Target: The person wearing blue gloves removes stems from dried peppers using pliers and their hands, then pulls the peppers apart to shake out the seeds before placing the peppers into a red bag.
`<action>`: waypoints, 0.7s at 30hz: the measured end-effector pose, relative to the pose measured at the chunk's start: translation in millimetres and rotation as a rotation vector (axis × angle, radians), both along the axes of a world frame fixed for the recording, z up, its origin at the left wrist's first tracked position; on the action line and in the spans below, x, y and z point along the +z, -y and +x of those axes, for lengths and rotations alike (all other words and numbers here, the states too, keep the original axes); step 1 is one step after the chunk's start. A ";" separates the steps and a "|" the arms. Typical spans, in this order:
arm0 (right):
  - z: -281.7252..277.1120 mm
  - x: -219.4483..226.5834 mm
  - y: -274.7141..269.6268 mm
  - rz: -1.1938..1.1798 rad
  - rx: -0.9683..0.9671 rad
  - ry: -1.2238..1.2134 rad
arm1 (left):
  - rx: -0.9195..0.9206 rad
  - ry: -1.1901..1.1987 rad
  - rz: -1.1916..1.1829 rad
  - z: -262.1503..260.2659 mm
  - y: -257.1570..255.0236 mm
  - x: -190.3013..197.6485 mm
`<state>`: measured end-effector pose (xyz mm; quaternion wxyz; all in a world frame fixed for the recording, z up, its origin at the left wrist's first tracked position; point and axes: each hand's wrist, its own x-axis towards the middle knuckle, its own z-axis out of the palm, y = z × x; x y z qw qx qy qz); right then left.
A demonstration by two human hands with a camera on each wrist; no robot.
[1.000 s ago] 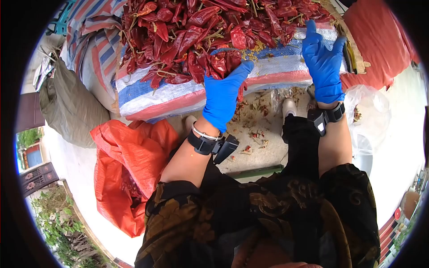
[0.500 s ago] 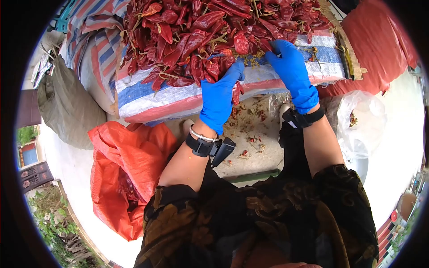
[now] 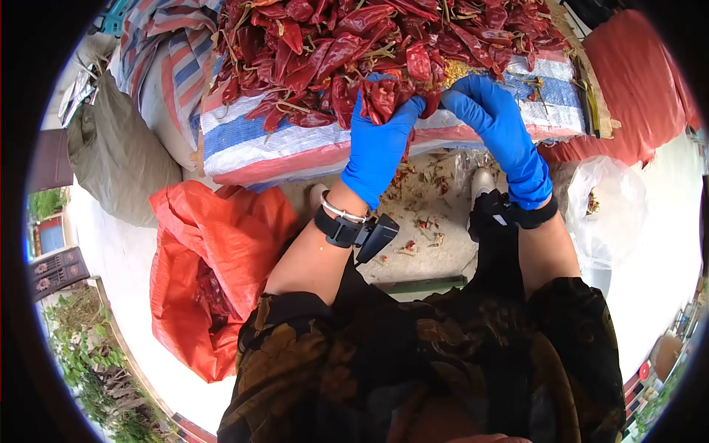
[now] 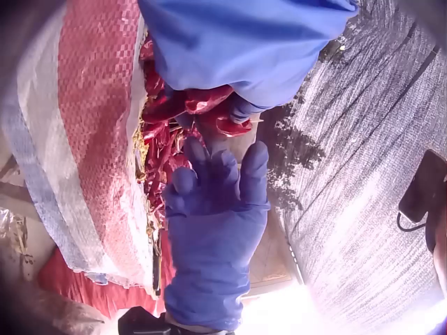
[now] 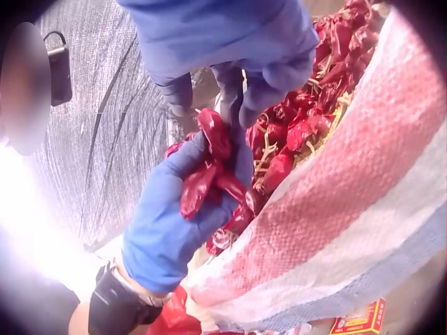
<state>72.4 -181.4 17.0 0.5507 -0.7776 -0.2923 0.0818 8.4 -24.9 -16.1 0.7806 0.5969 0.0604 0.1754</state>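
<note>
In the head view my blue-gloved left hand (image 3: 378,148) grips several dried red peppers (image 3: 385,99) at the near edge of the pepper pile (image 3: 340,52). Close to its right, my gloved right hand (image 3: 496,133) has its fingers bent toward those peppers. The right wrist view shows the left hand (image 5: 164,223) curled round the peppers (image 5: 202,185), a stem end pointing up at the right hand's fingers (image 5: 230,80). From the left wrist view, the right hand's fingers (image 4: 223,174) are loosely bent; whether they touch a stem is unclear.
A striped woven sheet (image 3: 295,151) lies under the pile. An orange-red sack (image 3: 221,236) with peppers inside stands open at lower left, a grey-green sack (image 3: 122,159) beyond it. At right are a large red sack (image 3: 628,88) and a clear plastic bag (image 3: 609,192). Debris (image 3: 425,214) litters the ground.
My right hand came in from the right side of the sheet to beside the left hand, its spread fingers now bent. The left hand still holds its peppers, nearly in place.
</note>
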 end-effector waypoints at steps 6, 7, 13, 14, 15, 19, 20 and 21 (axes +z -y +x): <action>-1.0 -3.9 6.4 -0.201 -0.046 0.176 | -0.013 0.161 0.291 1.2 15.7 -28.3; -0.2 -6.8 7.2 -0.124 0.044 0.196 | -0.014 0.169 0.439 0.9 15.1 -26.7; -3.0 -1.5 14.9 0.080 0.109 0.151 | -0.234 0.078 0.195 -5.1 21.4 -0.1; -1.9 -2.6 14.3 0.089 0.112 0.456 | -0.237 0.078 0.196 -3.8 21.1 1.7; -2.1 -4.3 13.3 0.088 0.110 0.454 | -0.295 -0.060 0.119 -2.6 19.8 2.6; -7.3 -18.6 3.3 0.408 0.066 -0.511 | -0.295 -0.118 0.006 -8.8 14.3 10.5; -8.3 -22.9 0.7 0.575 0.041 -0.705 | -0.294 -0.116 0.006 -8.5 13.8 9.0; -8.9 -27.1 -0.9 0.574 0.043 -0.704 | -0.264 -0.089 0.020 -8.5 13.4 5.5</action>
